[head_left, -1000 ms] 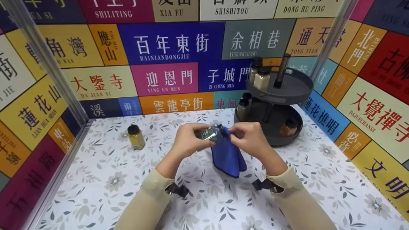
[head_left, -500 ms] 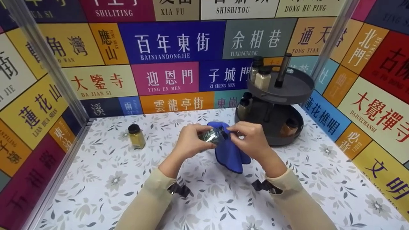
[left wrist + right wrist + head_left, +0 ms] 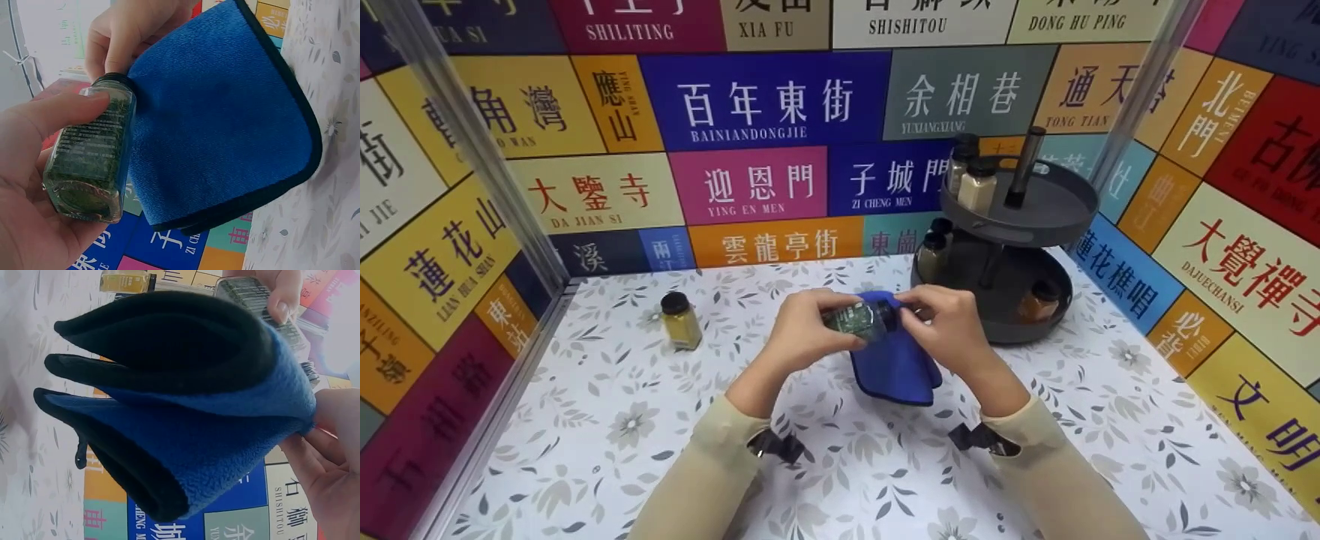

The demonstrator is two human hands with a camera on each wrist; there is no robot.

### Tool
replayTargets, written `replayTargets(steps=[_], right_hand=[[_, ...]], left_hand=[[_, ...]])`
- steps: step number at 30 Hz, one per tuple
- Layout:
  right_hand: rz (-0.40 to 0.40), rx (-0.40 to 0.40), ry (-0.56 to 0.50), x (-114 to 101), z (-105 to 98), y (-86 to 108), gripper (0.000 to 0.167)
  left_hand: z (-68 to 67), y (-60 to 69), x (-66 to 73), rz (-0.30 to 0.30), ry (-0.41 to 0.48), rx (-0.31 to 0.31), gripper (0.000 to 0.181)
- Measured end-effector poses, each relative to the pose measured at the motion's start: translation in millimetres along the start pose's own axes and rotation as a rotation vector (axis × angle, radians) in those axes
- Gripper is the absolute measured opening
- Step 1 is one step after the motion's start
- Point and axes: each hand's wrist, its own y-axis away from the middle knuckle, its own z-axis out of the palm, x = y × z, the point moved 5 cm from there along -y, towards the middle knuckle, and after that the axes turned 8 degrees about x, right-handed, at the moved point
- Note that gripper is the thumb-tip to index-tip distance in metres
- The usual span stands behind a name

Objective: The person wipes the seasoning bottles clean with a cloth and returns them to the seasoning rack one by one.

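My left hand (image 3: 804, 330) grips a glass spice jar (image 3: 855, 321) of green dried herbs, tilted on its side with its black cap toward the right. In the left wrist view the thumb lies along the printed label of the jar (image 3: 93, 149). My right hand (image 3: 949, 322) pinches a blue cloth (image 3: 889, 371) with a black edge by its upper part, close to the cap. Folded in layers, the cloth (image 3: 225, 455) hangs down in the right wrist view. Whether cloth and cap touch is hard to tell.
A jar of yellow powder (image 3: 682, 324) stands upright at the left of the table (image 3: 585, 420). At the back right is a dark two-tier round rack (image 3: 997, 330) holding several capped jars, among them a pale one (image 3: 976, 191) on top. Printed panels (image 3: 765, 97) wall the table in.
The jar has turned in my left hand, and its cap now points more to the right. The cloth has swung and shifted slightly while my right hand keeps its pinch.
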Motion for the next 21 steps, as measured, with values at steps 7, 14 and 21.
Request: replayTargets(steps=[7,14,21], right_hand=[[0.014,-0.039,-0.010,-1.6,-0.6,1.1,0.012],[-0.089,-0.064,0.012,-15.3,-2.2,-3.6,0.016],[-0.173,-0.012,0.006,-19.9,-8.4,-1.2,0.021]], left_hand=[[-5.7,-0.9,0.5,-0.020,0.068,0.040,0.051],[-11.3,0.0,-3.9,-0.062,0.107,0.073,0.053],[0.5,-1.0,-3.3,-0.027,0.055,-0.004,0.051]])
